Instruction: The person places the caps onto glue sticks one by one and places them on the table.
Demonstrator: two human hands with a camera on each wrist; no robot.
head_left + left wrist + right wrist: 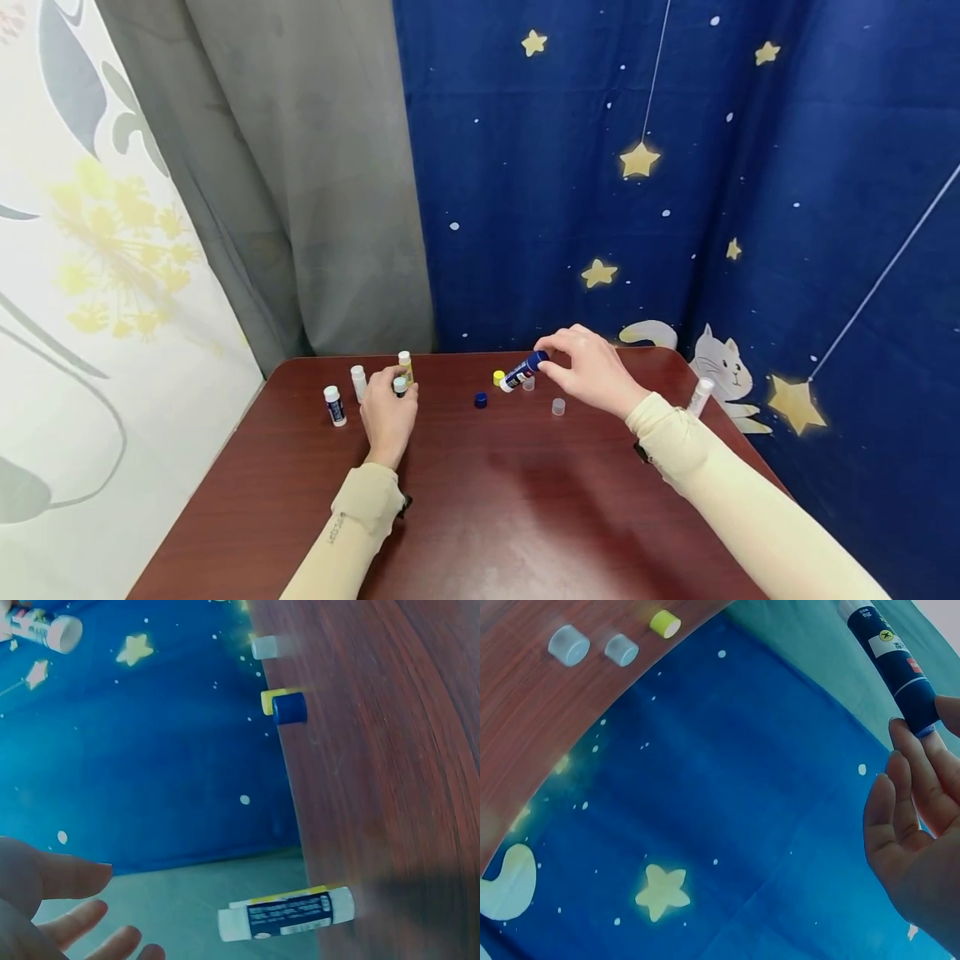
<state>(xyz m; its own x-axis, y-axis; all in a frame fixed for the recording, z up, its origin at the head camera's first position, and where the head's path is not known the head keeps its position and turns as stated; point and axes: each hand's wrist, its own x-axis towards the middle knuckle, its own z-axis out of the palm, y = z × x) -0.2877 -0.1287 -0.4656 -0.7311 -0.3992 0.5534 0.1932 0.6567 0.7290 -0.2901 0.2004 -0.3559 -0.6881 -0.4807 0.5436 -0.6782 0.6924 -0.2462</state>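
Observation:
My right hand pinches the blue end of a navy glue stick between thumb and fingers. The stick is tilted in the air over the table, its white end pointing down and left. My left hand is beside an upright navy glue stick with white ends. In the left wrist view, the thumb and fingers are spread apart from that stick. Just behind it stands a yellow glue stick. Left of this hand are a white glue stick and another navy glue stick, both upright.
Loose caps lie mid-table: a blue cap, a yellow cap, a clear cap and another clear cap. A white stick stands near the right edge of the brown table. Curtains hang behind.

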